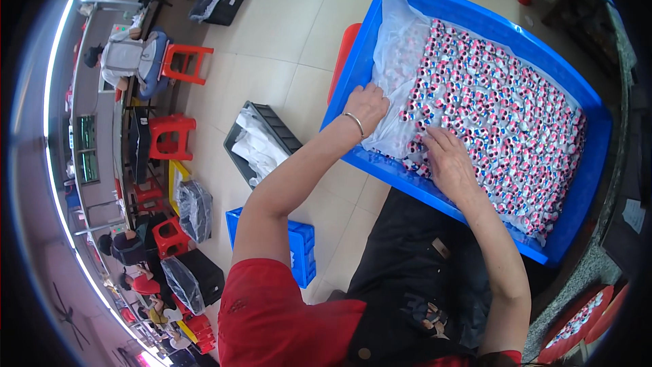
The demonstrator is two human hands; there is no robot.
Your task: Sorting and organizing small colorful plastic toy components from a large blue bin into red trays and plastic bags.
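A large blue plastic tray [584, 95] stands before me, tilted in view. Rows of small white, pink and blue figurines with dark spots [496, 102] cover most of its inside. Over the tray's left end lies a thin, translucent white plastic sheet [397, 47], with some figurines showing faintly beneath it. My left hand [367, 107] is closed on this sheet near the tray's left rim; a bracelet circles that wrist. My right hand [448, 162] rests with fingers stretched out at the near-left edge of the figurines, its fingertips touching them.
A red stool [345, 61] shows behind the tray's left side. On the floor at left stand a dark crate [278, 126] with white sheets and a smaller blue crate [304, 245]. Farther left, people sit at a long workbench among red stools [172, 137]. Red trays [577, 323] lie lower right.
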